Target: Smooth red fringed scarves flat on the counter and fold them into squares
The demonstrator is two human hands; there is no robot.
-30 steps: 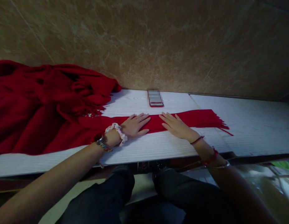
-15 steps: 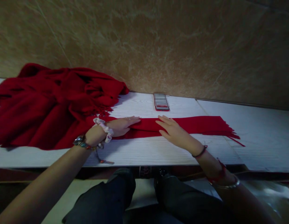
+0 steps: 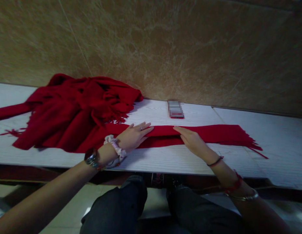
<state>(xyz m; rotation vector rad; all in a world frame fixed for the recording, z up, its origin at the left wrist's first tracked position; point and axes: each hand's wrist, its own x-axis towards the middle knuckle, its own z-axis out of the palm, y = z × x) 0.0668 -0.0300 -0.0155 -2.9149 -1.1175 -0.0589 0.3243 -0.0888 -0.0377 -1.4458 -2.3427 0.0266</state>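
Note:
A red fringed scarf (image 3: 215, 134) lies folded into a long narrow strip on the white table. At its left end the cloth widens and runs into a loose, rumpled heap of red cloth (image 3: 75, 100). My left hand (image 3: 134, 136) rests open and flat on the strip, fingers stretched to the right. Farther right, my right hand (image 3: 193, 140) touches the strip with its fingers straight and close together. Between the hands, the upper layer's front edge stands slightly off the layer below. The right hand's thumb is hidden.
Behind the strip lies a phone-like flat object (image 3: 175, 109) with a red edge, its face pixelated. A brown marbled wall (image 3: 151, 48) rises along the back of the white table (image 3: 275, 149). My legs (image 3: 117, 208) are below the table's front edge.
The view has shifted, so the table things appear farther right and lower. My right hand's fingers were spread and are now together. More of the heap's left side shows.

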